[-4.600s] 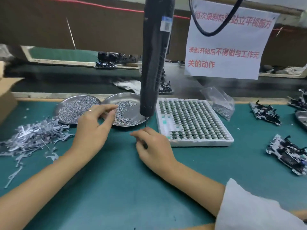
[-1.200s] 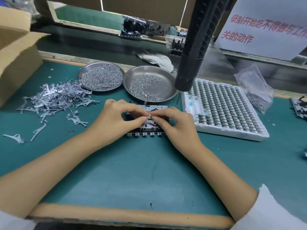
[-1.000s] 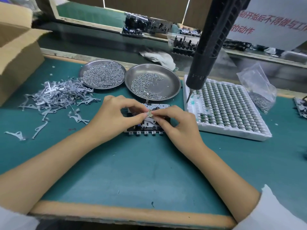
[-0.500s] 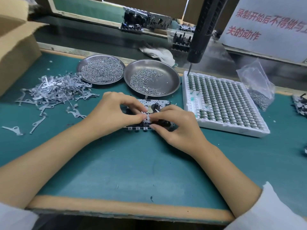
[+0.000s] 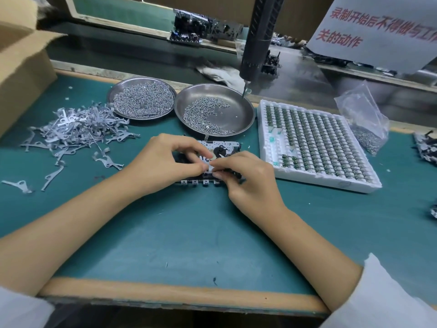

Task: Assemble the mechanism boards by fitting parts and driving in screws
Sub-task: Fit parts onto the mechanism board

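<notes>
Forearms enter from the lower corners of the frame and meet at centre over the mechanism board [image 5: 220, 151], which lies flat on the green mat [image 5: 189, 233]. Left hand [image 5: 163, 162] and right hand [image 5: 248, 176] both have fingers curled, fingertips pinching together at one spot on the board; whatever small part sits between them is hidden, so I cannot tell what it is. Likely a fitting step, no screw driven yet. Risk: the part slips from the pinch or seats crooked, since the board is held only by the hands pressing it. Left of centre, pile of grey metal levers [image 5: 78, 129]. Beyond, two steel dishes of screws [image 5: 142, 98] [image 5: 208, 114]; white tray of small components [image 5: 314, 143] at right. Hanging screwdriver [image 5: 257, 36] dangles above the right-hand dish, near enough to be knocked.
</notes>
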